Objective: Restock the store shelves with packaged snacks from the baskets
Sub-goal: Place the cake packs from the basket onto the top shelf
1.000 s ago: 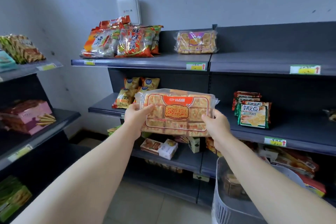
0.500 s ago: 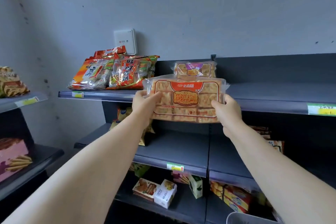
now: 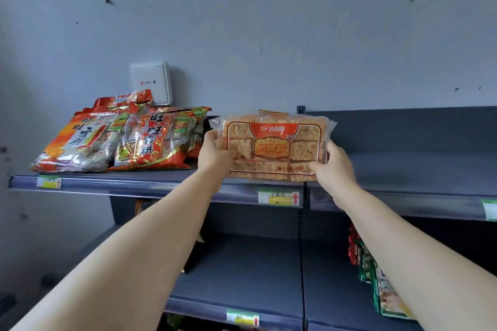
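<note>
The cracker pack (image 3: pixel 271 148) is being held at the front edge of the top shelf (image 3: pixel 403 169), with the left hand (image 3: pixel 215 154) and right hand (image 3: pixel 333 166) gripping its ends. It is seemingly nearing placement but not yet resting there, and bare shelf space is waiting to its right.

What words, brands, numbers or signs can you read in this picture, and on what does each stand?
"达利园": top red band of the held cake pack.
"旺旺雪饼": left rice cracker bag and right rice cracker bag.
Orange emblem on the pack: stylised characters, not surely readable.
Price tag below the pack: red up arrow; writing blurred.
White wall box: red logo; text too small.
</note>
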